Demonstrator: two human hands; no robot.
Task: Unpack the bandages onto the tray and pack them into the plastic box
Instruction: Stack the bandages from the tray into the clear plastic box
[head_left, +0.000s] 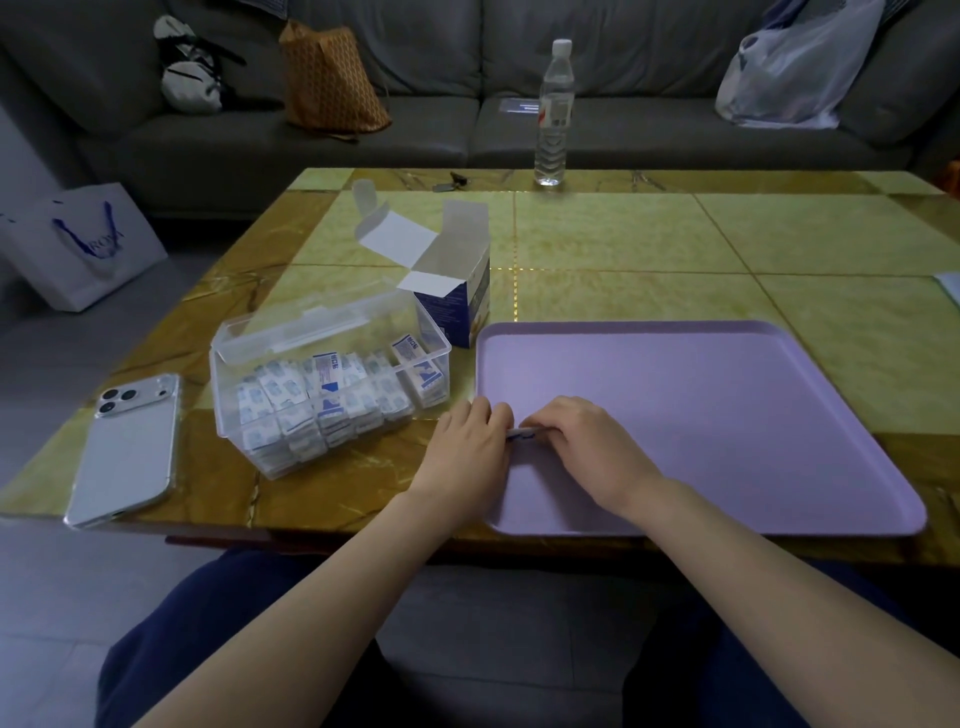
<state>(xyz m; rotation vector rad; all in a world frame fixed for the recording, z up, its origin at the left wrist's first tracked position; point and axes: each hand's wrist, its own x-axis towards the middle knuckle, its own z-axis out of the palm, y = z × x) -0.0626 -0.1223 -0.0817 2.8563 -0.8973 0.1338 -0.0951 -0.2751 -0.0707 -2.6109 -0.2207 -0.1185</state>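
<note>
- left hand (470, 441) and right hand (582, 441) both pinch the last bandages (521, 434) on the purple tray (727, 415)
- probably light, thin, slippery wrappers, so grab the stack's edges

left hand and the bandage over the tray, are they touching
Touching. The head view shows the left hand pinching one end of the bandage, with the right hand pinching the other end, over the tray near its left edge.

Paper bag (83, 249): "RO…"; bandages (328, 368) print unreadable.
</note>
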